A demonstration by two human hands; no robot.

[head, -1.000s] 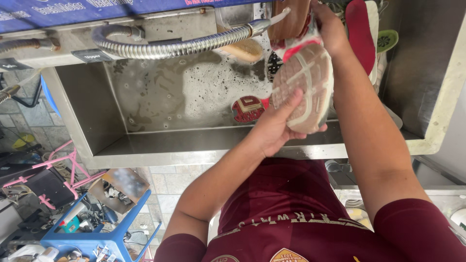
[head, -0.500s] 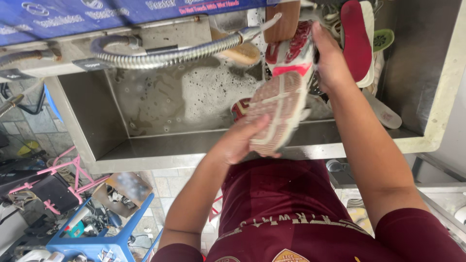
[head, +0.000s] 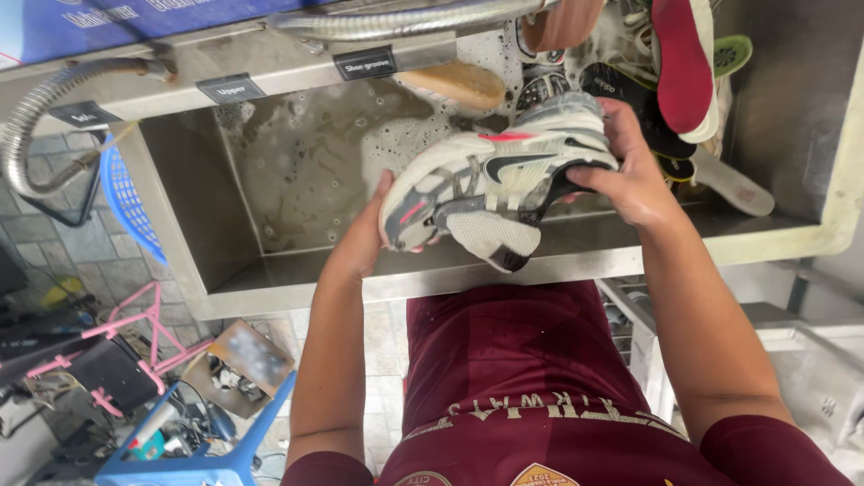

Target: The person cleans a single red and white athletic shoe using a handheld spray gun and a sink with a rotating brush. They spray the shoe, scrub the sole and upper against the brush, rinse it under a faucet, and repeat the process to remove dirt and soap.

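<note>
Between both hands, over the sink's (head: 378, 283) near steel rim, a wet white-and-grey mesh sneaker (head: 490, 184) lies on its side: left hand (head: 364, 238) cups the toe, right hand (head: 630, 184) clasps the heel. Washing seems midway; beyond the grip, suds (head: 396, 135), a brush (head: 454, 83), insoles (head: 684, 63) wait.

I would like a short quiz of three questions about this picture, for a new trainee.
1. True or false: both hands hold the white sneaker over the steel sink.
2. Which hand grips the heel end? A) left hand B) right hand
3. Fill in: the water in the sink looks ____.

Key:
1. True.
2. B. The left hand holds the toe end.
3. Soapy; foam floats on it.
</note>
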